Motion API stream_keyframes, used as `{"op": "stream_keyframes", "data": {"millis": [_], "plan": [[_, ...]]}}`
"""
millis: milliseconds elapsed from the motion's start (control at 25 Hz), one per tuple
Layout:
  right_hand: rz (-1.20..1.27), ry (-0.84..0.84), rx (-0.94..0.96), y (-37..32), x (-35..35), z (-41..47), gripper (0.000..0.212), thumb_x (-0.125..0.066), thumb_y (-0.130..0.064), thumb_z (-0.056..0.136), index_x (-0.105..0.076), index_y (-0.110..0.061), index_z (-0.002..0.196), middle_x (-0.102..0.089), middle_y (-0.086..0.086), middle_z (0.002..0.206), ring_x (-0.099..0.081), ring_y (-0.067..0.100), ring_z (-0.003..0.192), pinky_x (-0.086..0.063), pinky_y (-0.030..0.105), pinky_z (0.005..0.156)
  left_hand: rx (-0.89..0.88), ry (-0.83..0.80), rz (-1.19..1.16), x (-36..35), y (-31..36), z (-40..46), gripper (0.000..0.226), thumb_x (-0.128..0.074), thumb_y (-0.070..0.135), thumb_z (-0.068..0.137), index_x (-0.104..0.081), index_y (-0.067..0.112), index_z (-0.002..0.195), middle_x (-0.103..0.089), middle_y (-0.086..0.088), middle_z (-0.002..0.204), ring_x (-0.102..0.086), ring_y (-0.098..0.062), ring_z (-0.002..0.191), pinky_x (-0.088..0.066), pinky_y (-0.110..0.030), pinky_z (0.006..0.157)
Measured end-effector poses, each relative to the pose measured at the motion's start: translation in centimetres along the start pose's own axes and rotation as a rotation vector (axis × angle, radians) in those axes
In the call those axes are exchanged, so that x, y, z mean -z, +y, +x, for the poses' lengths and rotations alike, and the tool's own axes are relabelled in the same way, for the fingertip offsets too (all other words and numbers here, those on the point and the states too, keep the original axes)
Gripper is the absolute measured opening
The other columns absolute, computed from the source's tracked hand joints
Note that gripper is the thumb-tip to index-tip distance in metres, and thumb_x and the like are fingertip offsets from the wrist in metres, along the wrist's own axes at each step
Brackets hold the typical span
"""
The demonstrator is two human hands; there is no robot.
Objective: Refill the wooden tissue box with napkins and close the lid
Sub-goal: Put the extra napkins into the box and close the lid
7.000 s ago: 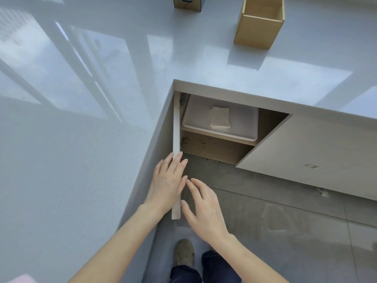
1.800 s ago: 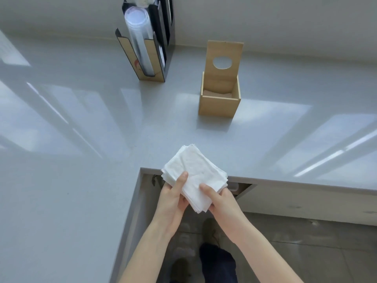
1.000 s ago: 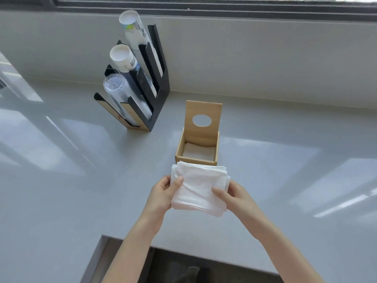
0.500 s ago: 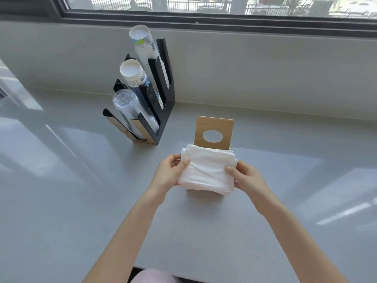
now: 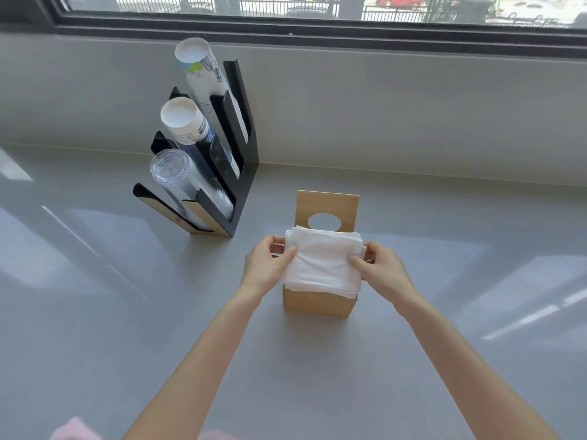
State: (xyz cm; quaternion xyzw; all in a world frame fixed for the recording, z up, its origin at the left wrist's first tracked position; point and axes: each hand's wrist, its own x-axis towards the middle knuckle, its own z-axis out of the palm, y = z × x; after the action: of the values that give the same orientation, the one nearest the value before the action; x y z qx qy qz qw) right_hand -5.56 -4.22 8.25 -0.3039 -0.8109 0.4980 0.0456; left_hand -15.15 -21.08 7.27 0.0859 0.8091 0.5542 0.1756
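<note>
Left hand (image 5: 265, 268) and right hand (image 5: 379, 269) pinch the napkin stack (image 5: 322, 265) by its sides. Since half a second ago it has come down onto the wooden tissue box (image 5: 317, 301) mid-counter; insertion beginning. Lid (image 5: 327, 206) upright behind. Cup holder (image 5: 235, 173) toward the counter's far edge.

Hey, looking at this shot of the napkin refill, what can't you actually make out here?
Head view, the only one:
- Inside of the light wooden tissue box: covered by the white napkin stack, so its fill level is unknown.
- Fingertips of the left hand and right hand: hidden behind the stack.
- Print on the paper cups in the black cup holder: too small to read.
</note>
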Motion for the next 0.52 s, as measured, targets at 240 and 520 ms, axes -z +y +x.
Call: {"op": "stream_keyframes", "data": {"millis": [240,520], "plan": [[-0.253,0.034,0.022,0.5,-0.4,1.7,0.018,-0.051,-0.019,0.086,-0.056,-0.011,0.1,-0.061,0.006,0.088,-0.056,0.026,0.086,-0.042,0.033,0.064,-0.054,0.0,0.307,-1.4,-0.3,1.5,0.021,-0.057,0.026,0.086,-0.055,0.012,0.101,-0.063,0.001,0.093,-0.054,-0.017,0.079,-0.041,-0.025,0.062],[-0.732,0.033,0.162,-0.6,-1.2,2.2,0.009,-0.042,-0.014,0.086,-0.036,-0.012,0.081,-0.043,0.007,0.079,-0.044,0.032,0.081,-0.028,0.031,0.061,-0.251,-0.004,0.749,-1.9,-0.8,1.9,0.022,-0.05,0.029,0.089,-0.052,0.009,0.097,-0.065,-0.01,0.098,-0.054,-0.029,0.093,-0.039,-0.035,0.07]]}}
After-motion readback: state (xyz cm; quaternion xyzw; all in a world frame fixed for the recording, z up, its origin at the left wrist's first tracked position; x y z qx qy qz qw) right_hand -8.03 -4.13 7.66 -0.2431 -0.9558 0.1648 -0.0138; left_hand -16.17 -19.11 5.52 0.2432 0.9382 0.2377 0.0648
